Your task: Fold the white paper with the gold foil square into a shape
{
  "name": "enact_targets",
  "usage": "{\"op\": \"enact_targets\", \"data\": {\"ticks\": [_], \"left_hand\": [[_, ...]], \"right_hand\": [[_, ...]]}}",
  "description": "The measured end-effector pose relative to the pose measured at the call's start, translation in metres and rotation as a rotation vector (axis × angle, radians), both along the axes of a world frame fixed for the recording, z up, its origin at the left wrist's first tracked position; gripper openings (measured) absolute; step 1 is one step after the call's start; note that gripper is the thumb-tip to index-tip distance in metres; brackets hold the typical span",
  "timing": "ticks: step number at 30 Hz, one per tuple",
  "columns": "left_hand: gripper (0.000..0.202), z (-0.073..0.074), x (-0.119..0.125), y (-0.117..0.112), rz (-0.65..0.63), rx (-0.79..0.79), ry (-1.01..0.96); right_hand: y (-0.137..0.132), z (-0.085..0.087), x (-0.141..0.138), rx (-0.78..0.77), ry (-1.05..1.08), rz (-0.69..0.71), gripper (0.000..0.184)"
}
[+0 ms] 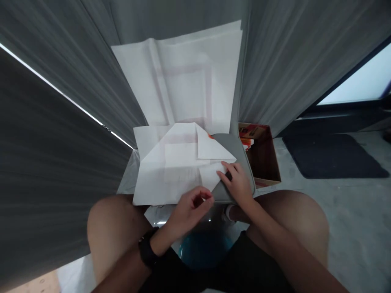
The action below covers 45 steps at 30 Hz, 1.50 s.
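A white paper sheet (pixel 152 183) lies on the grey seat of a chair, its upper corners and right side folded inward. On its right, a triangular flap (pixel 210 148) shows a small orange-red mark at its edge. My right hand (pixel 240 185) holds the sheet's right edge just below this flap, thumb and fingertips on the paper. By the sheet's lower edge is my left hand (pixel 194 207), its fingers curled and thumb closed towards them near the lower right corner. Whatever may be between those fingertips is too small to make out.
Another large white sheet (pixel 186 89) leans against the chair's backrest (pixel 183 16). An open cardboard box (pixel 265 158) with papers inside stands on the floor to the right. Grey curtains (pixel 275 53) hang on both sides. Farther right lies a dark mat (pixel 332 156).
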<state>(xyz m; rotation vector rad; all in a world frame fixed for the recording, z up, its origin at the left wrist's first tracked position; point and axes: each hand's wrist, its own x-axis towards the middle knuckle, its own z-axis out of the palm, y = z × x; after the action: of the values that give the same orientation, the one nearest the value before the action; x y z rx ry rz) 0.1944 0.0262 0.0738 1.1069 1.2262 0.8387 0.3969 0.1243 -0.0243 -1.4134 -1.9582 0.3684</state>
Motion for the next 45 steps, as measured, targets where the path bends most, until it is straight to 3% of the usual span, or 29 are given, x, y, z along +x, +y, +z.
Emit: {"op": "enact_targets", "data": {"ticks": [2, 5, 8, 13, 18, 22, 26, 31, 34, 37, 40, 45], "left_hand": [[0.018, -0.001, -0.012, 0.012, -0.041, 0.313, 0.316], [0.024, -0.014, -0.023, 0.029, -0.239, 0.709, 0.626], [0.039, -0.034, -0.026, 0.038, -0.424, 0.877, 0.832], [0.054, -0.059, -0.025, 0.039, -0.478, 0.879, 0.944], [0.059, -0.062, -0.029, 0.041, -0.425, 0.835, 0.952], [0.059, -0.064, -0.032, 0.043, -0.376, 0.819, 0.953], [0.065, -0.067, -0.031, 0.039, -0.210, 0.791, 0.875], [0.086, -0.065, -0.026, 0.029, 0.072, 0.696, 0.785], [0.079, -0.065, -0.023, 0.026, 0.000, 0.799, 0.800], [0.057, -0.067, -0.020, 0.024, -0.186, 0.887, 0.823], [0.041, -0.072, -0.018, 0.023, -0.272, 0.906, 0.864], [0.035, -0.079, -0.017, 0.017, -0.302, 0.969, 0.891]], "right_hand": [[-0.002, 0.000, -0.004, 0.028, -0.085, -0.036, 0.042], [-0.003, 0.002, -0.010, 0.066, -0.170, -0.084, 0.039], [-0.005, 0.006, -0.015, 0.076, -0.249, -0.110, 0.036], [-0.012, 0.011, -0.016, 0.138, -0.267, -0.122, 0.031], [-0.019, 0.006, -0.014, 0.186, -0.276, 0.079, 0.039], [-0.021, 0.004, -0.014, 0.143, -0.328, 0.136, 0.051], [-0.020, 0.007, -0.016, 0.098, -0.299, 0.138, 0.054], [-0.017, 0.010, -0.011, 0.038, -0.096, -0.045, 0.065], [-0.016, 0.014, 0.003, -0.018, -0.018, -0.038, 0.068], [-0.012, 0.020, 0.025, -0.075, 0.000, 0.118, 0.064], [-0.004, 0.026, 0.043, -0.104, -0.054, 0.295, 0.060], [0.016, 0.033, 0.055, -0.137, -0.155, 0.502, 0.023]]}}
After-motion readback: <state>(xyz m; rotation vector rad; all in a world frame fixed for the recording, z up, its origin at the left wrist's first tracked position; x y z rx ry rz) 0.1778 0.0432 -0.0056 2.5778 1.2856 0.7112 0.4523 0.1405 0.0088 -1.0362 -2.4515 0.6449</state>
